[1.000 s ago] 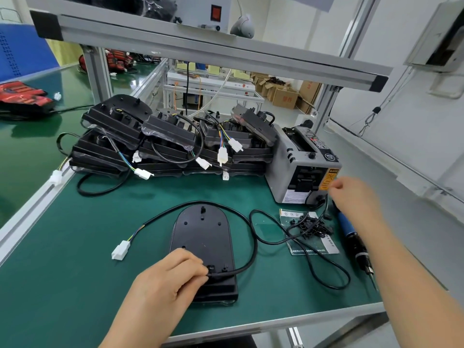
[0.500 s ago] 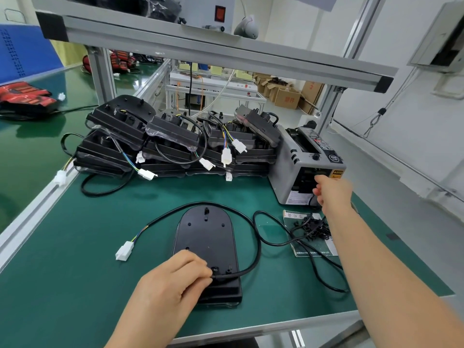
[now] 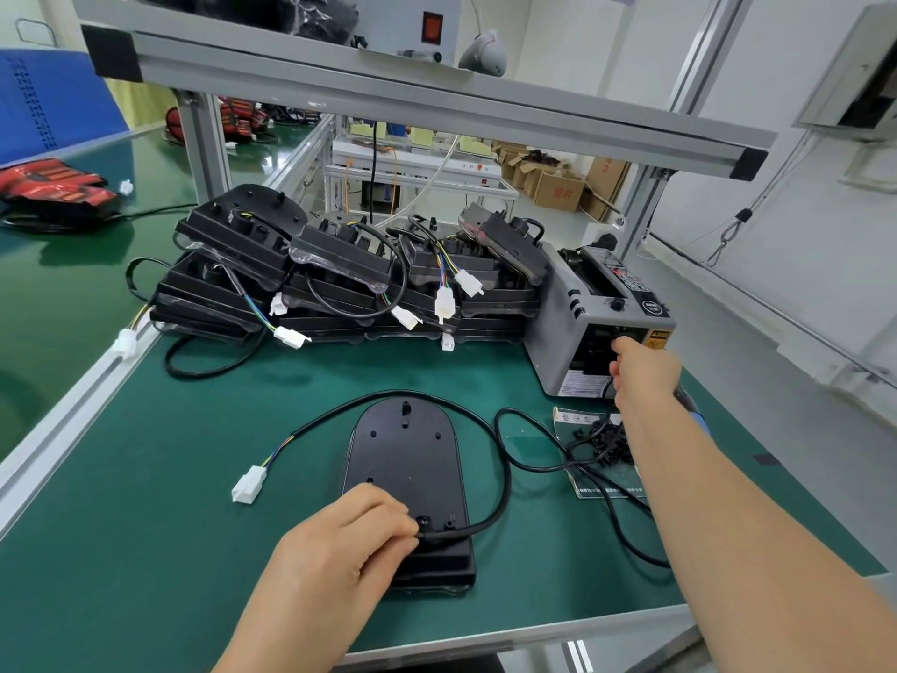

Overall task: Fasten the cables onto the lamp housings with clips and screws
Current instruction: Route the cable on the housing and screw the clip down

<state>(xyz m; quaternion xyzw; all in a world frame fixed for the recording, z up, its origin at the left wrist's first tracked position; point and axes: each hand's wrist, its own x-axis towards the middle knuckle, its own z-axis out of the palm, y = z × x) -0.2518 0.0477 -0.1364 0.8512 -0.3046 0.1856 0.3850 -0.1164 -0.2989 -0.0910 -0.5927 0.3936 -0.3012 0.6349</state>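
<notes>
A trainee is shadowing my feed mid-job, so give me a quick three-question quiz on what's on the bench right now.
1. True or false: the right hand holds the white connector.
2. Where does the left hand pinch the cable? A) at the connector B) at the near end of the housing C) beside the dispenser
3. Which machine is the right hand at?

Key: 1. False: the connector lies free on the mat. 2. B. 3. The dispenser, at its front opening.
</notes>
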